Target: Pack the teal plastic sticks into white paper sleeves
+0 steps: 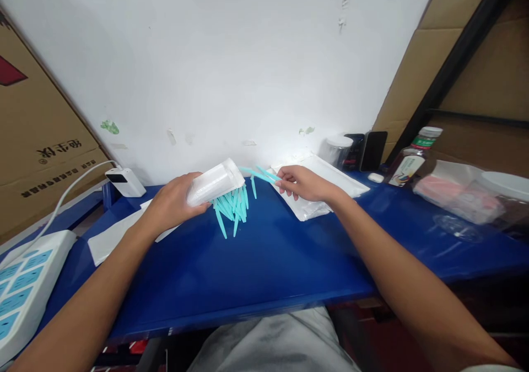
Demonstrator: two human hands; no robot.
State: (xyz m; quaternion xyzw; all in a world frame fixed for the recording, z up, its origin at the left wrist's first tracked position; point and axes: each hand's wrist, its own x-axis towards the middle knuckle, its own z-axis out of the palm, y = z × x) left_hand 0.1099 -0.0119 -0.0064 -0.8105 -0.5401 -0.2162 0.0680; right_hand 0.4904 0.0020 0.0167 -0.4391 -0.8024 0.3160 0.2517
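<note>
My left hand [176, 201] is wrapped round a white plastic packet [215, 182], tilted with its end toward the right. Between the fingertips and thumb of my right hand [301, 183] are slim turquoise plastic sticks [264, 174]. Their far ends reach left to the end of the packet; whether they go inside it, I cannot tell. Below the packet lies a loose pile of similar turquoise sticks [231, 206] with tapered ends, partly hidden by it. Under and behind my right hand is a white padded envelope [339, 180], with a clear wrapper at its near corner.
The blue table [256, 273] meets a white wall. White paper sheets [111, 238] lie left, near a power strip [37, 284] and a white charger [126, 182] with a cable. On the right stand a lidded jar [336, 152], phones [374, 150], a bottle [415, 157] and a pink-filled bag [458, 193].
</note>
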